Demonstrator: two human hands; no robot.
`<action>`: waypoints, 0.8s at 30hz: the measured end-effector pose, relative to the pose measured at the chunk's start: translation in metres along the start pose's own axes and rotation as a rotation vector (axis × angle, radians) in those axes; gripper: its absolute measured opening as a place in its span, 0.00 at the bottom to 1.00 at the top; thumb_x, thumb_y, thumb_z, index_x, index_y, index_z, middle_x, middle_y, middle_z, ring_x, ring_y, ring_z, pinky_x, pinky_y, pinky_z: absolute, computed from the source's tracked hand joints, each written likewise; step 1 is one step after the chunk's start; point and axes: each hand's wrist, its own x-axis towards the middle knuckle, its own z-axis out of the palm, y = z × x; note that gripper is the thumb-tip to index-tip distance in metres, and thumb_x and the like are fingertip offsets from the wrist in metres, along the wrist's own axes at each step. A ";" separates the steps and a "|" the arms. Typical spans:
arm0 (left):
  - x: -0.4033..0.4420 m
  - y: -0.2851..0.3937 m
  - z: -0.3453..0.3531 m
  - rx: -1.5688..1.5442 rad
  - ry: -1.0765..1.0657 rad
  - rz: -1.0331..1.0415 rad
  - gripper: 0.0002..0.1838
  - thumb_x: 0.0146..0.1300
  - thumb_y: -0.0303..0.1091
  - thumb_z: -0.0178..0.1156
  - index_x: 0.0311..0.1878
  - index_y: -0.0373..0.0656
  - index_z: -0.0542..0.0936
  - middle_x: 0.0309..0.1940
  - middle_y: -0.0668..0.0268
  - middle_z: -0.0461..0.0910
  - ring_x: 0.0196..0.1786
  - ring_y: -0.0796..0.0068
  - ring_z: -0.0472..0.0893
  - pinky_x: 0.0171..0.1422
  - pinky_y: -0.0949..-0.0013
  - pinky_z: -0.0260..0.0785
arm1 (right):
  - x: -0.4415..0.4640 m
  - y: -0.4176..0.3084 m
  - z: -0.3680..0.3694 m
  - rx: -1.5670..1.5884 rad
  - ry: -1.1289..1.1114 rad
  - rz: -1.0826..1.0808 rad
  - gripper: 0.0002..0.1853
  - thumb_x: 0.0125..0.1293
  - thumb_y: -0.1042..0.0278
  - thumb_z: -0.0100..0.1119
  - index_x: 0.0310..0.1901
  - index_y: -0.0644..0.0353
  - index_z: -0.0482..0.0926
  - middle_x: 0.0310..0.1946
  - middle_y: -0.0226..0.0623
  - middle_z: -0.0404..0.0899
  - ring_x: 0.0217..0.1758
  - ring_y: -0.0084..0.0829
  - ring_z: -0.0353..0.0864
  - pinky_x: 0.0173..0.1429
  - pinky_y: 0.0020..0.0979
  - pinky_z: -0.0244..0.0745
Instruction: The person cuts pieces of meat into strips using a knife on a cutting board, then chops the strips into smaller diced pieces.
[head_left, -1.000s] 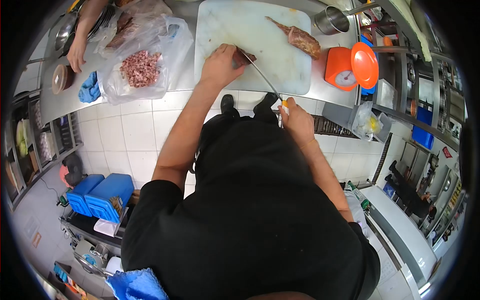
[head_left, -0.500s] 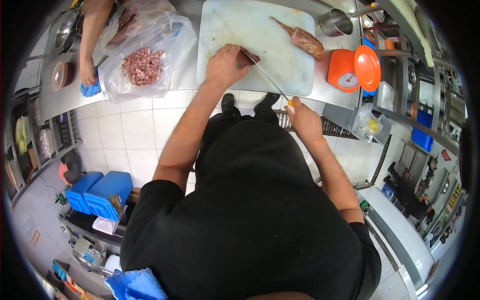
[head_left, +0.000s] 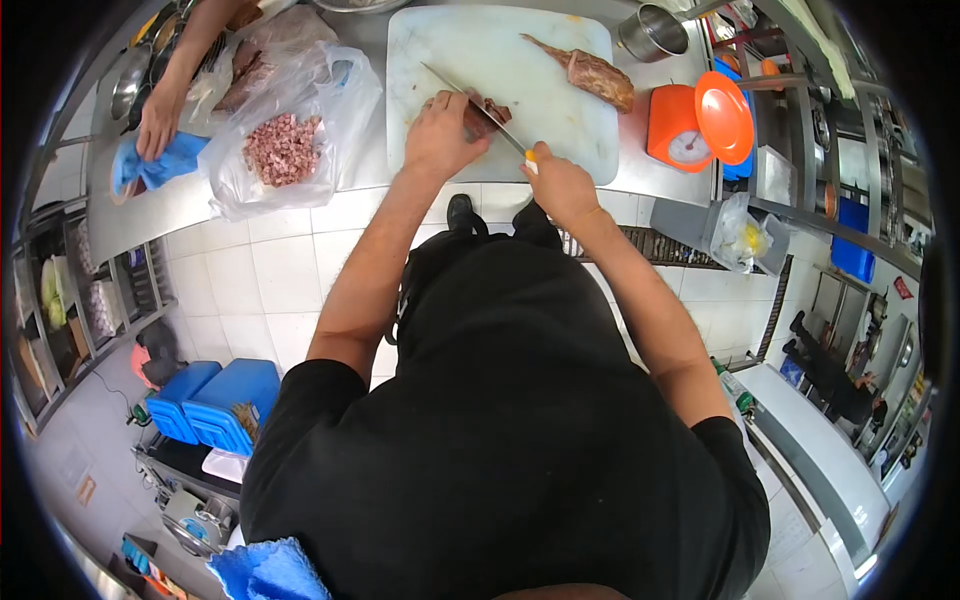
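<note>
My right hand grips the yellow handle of a long, thin-bladed knife. The blade lies diagonally across a dark reddish piece of meat, its tip reaching past my left fingers. On that same piece, my left hand presses with curled fingers, hiding its left side. Small cut bits sit at the meat's right end. Both hands work over the near half of a white cutting board. A larger brown piece of meat with a thin bony end rests at the board's far right.
Left of the board lies a plastic bag with diced pink meat. Beyond it, another person's hand holds a blue cloth over a round container. To the right stand an orange scale and a metal pot.
My right hand has moved up and left, pushing the knife forward across the meat. The other person's blue cloth has moved left onto the round container. The whole view has shifted slightly.
</note>
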 end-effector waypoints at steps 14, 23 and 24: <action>-0.004 -0.018 -0.011 0.139 0.372 0.045 0.28 0.54 0.42 0.81 0.58 0.47 0.85 0.58 0.57 0.84 0.64 0.52 0.80 0.66 0.45 0.72 | -0.080 0.044 -0.007 0.129 0.066 0.116 0.25 0.78 0.46 0.61 0.57 0.64 0.76 0.31 0.58 0.87 0.38 0.62 0.88 0.42 0.58 0.80; 0.022 0.018 0.017 0.001 0.047 0.169 0.08 0.63 0.30 0.70 0.45 0.47 0.89 0.43 0.62 0.89 0.49 0.55 0.86 0.58 0.49 0.75 | -0.061 0.037 -0.015 0.070 0.079 0.066 0.21 0.79 0.50 0.61 0.52 0.64 0.76 0.31 0.57 0.87 0.36 0.61 0.88 0.42 0.57 0.81; 0.025 0.016 0.022 -0.017 0.067 0.177 0.07 0.63 0.30 0.70 0.44 0.46 0.89 0.42 0.62 0.89 0.49 0.55 0.87 0.57 0.49 0.76 | -0.059 0.037 -0.015 0.050 0.088 0.045 0.21 0.79 0.51 0.61 0.52 0.64 0.76 0.31 0.56 0.87 0.36 0.61 0.88 0.42 0.57 0.82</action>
